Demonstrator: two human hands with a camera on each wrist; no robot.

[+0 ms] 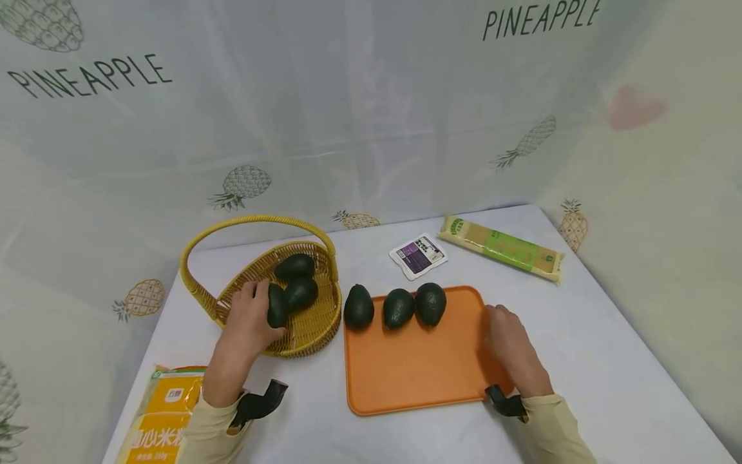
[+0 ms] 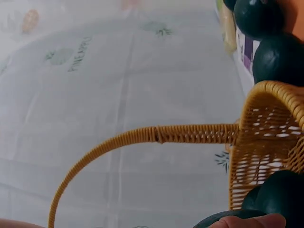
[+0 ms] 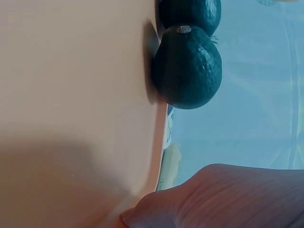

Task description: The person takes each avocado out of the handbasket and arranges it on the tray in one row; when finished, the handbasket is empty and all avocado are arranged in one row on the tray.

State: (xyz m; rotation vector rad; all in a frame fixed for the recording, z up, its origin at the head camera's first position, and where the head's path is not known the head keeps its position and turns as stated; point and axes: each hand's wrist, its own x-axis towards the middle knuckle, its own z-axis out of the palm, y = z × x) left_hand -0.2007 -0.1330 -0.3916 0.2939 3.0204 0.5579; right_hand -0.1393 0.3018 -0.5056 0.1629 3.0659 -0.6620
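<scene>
Head view: the left hand [image 1: 248, 325] is inside the yellow wicker basket [image 1: 307, 340], fingers and thumb closed round a dark green avocado [image 1: 277, 307]; two more avocados [image 1: 301, 294] lie in the basket beside it. To the right, an orange tray [image 1: 417, 370] carries three avocados [image 1: 398, 308] in a row along its far edge, the leftmost at the corner nearest the basket. The right hand [image 1: 513, 345] is at the tray's right edge. Beyond the tray lie a white-and-purple sachet [image 1: 418, 256] and a long packet [image 1: 501, 248]; a yellow bag [image 1: 165, 419] lies by the left forearm. Left wrist view: fingertips rest against the held avocado at the lower border, below the basket's arched handle. Right wrist view: the thumb touches the tray's edge near a corner; the other fingers are hidden, so whether they grip it cannot be determined.
</scene>
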